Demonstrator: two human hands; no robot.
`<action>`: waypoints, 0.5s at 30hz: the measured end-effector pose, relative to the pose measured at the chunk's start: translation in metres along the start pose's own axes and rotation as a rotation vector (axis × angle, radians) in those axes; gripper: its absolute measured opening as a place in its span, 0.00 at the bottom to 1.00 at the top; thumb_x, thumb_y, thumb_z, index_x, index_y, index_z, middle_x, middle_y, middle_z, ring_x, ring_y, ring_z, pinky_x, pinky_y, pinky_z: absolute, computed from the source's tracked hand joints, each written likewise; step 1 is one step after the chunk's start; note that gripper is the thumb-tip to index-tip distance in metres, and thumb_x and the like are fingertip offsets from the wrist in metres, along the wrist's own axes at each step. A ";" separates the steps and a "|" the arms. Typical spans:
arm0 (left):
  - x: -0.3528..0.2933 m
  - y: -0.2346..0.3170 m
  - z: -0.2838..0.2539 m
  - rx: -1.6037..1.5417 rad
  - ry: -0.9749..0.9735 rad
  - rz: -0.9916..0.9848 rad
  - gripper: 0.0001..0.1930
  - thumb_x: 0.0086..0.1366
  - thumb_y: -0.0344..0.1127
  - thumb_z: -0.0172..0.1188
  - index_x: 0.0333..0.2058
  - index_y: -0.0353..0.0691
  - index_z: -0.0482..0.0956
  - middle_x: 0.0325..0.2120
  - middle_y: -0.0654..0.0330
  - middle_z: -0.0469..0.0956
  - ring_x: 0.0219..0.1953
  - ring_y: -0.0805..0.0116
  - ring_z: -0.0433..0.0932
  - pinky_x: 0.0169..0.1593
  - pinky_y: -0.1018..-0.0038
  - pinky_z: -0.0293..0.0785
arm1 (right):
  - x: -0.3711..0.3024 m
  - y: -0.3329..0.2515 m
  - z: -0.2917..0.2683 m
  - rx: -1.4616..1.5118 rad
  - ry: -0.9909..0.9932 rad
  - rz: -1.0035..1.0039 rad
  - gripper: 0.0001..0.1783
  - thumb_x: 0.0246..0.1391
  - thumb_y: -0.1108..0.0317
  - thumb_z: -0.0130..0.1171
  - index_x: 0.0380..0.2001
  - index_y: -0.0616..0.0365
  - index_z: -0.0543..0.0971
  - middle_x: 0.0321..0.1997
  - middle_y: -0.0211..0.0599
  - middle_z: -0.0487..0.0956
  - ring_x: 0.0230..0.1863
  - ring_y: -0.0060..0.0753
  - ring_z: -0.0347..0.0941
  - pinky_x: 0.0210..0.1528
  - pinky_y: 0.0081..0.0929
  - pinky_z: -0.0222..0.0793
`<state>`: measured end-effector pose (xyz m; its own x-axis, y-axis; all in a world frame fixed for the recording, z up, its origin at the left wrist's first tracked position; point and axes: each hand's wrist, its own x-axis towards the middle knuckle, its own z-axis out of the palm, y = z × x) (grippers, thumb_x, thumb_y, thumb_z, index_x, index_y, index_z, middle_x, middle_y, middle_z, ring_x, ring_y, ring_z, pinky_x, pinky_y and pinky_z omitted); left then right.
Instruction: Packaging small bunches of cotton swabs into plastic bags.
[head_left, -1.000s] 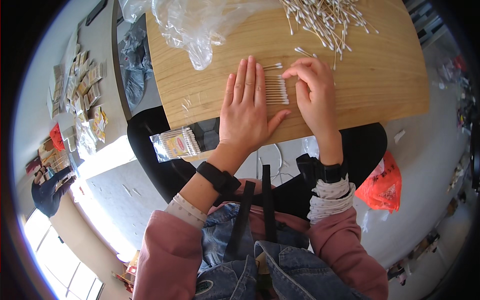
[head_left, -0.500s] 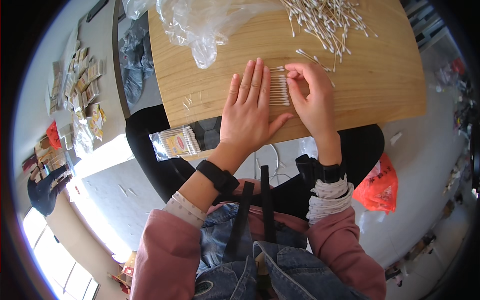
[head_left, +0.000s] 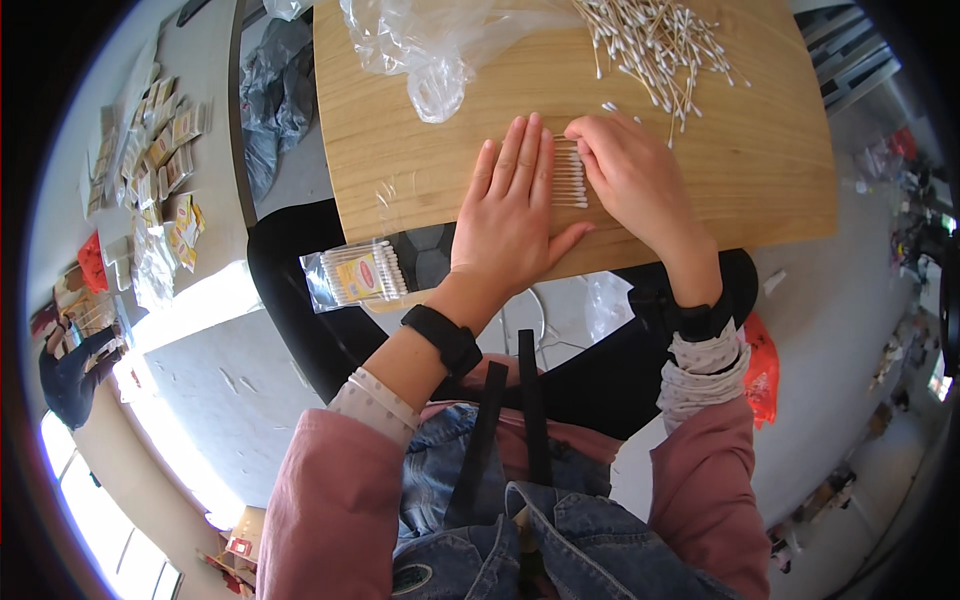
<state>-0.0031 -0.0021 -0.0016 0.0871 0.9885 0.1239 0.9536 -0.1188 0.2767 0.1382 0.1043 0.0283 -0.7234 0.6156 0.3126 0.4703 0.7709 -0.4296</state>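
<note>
On the table (head_left: 740, 170), the left hand (head_left: 508, 218), flat and gripping nothing, covers part of a row of cotton swabs (head_left: 571, 182), which could roll apart if its pressure slips or the right hand (head_left: 638, 178), whose hold I cannot tell, nudges them.

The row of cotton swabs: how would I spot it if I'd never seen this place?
Find the wooden table, then the left hand lying flat near the wearer's edge. The row of swabs pokes out rightward from under that hand. Unlike the jumbled pile farther off, these lie parallel; unlike those in the packet, they're unwrapped.
</note>
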 end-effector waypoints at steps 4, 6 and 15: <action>-0.002 -0.001 -0.001 -0.004 0.003 -0.004 0.47 0.64 0.67 0.45 0.66 0.28 0.55 0.69 0.47 0.52 0.72 0.56 0.47 0.72 0.60 0.42 | 0.000 0.002 0.001 -0.038 -0.040 -0.054 0.10 0.47 0.80 0.56 0.34 0.58 0.72 0.31 0.39 0.77 0.35 0.45 0.74 0.37 0.38 0.71; -0.002 -0.001 -0.001 -0.005 0.014 -0.004 0.47 0.64 0.67 0.45 0.66 0.28 0.55 0.69 0.47 0.53 0.72 0.56 0.47 0.72 0.60 0.42 | -0.004 0.005 0.002 -0.039 -0.019 0.008 0.11 0.47 0.80 0.56 0.35 0.58 0.72 0.31 0.39 0.77 0.35 0.45 0.75 0.36 0.38 0.71; -0.004 0.003 -0.002 -0.086 0.052 0.006 0.44 0.63 0.60 0.54 0.67 0.32 0.54 0.68 0.50 0.55 0.71 0.58 0.50 0.72 0.57 0.44 | -0.050 0.009 -0.043 -0.103 0.048 0.316 0.13 0.49 0.80 0.56 0.38 0.56 0.70 0.32 0.38 0.77 0.35 0.46 0.75 0.34 0.39 0.71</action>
<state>-0.0007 -0.0066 0.0007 0.0754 0.9817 0.1750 0.9248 -0.1345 0.3560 0.2009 0.0875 0.0455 -0.5103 0.8319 0.2181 0.7181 0.5517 -0.4242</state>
